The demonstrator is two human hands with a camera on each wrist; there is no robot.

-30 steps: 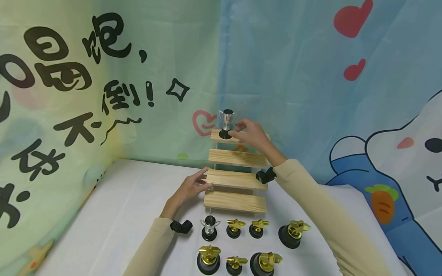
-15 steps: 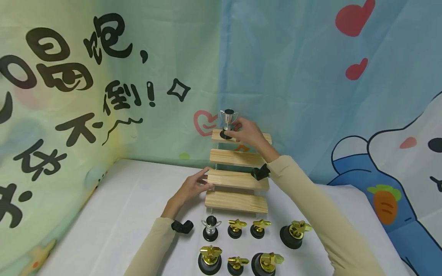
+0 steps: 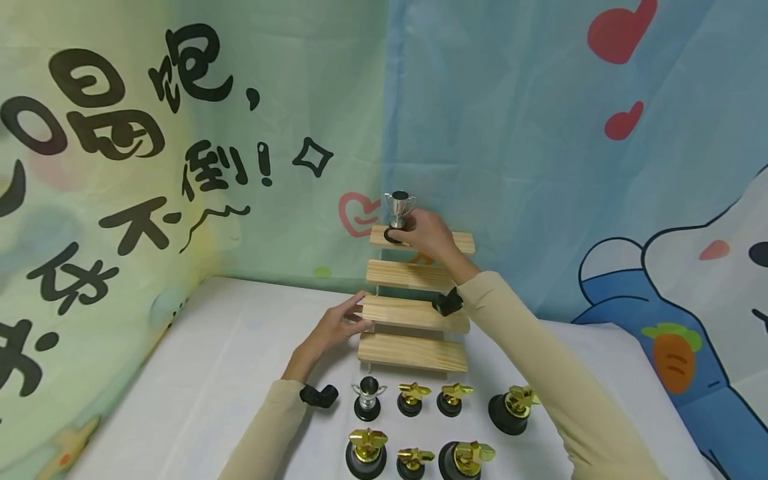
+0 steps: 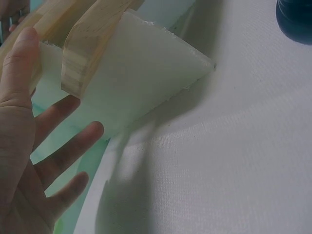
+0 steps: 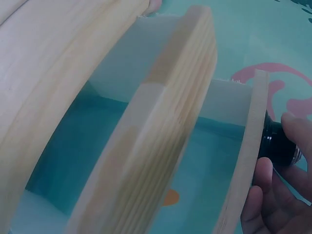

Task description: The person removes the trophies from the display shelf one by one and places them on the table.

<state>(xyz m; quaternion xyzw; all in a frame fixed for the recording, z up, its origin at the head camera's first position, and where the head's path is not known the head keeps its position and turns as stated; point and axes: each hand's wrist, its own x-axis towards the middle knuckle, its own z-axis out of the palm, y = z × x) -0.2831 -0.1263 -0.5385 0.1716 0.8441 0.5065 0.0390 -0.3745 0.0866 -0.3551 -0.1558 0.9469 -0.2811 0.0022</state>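
Note:
On the top board of a stepped wooden rack (image 3: 414, 313) stands a small silver two-handled trophy cup (image 3: 399, 207) with a black base, at the left end. My right hand (image 3: 429, 235) pinches it low down; in the right wrist view the thumb and fingers (image 5: 263, 170) close round the black base (image 5: 278, 144). My left hand (image 3: 337, 325) is at the rack's left side, thumb and index by the end of a lower board. Its other fingers (image 4: 73, 148) are spread beside the white side panel (image 4: 146, 73).
In front of the rack stand another silver trophy cup (image 3: 367, 399) and several gold-topped trophies on black bases, among them a larger one (image 3: 510, 410) at the right. A printed cloth backdrop (image 3: 480, 133) hangs close behind. White cloth (image 3: 180, 373) covers the table.
My right hand has moved in from beside the silver trophy cup and its fingers have closed on the lower part. The left hand stays at the rack's side.

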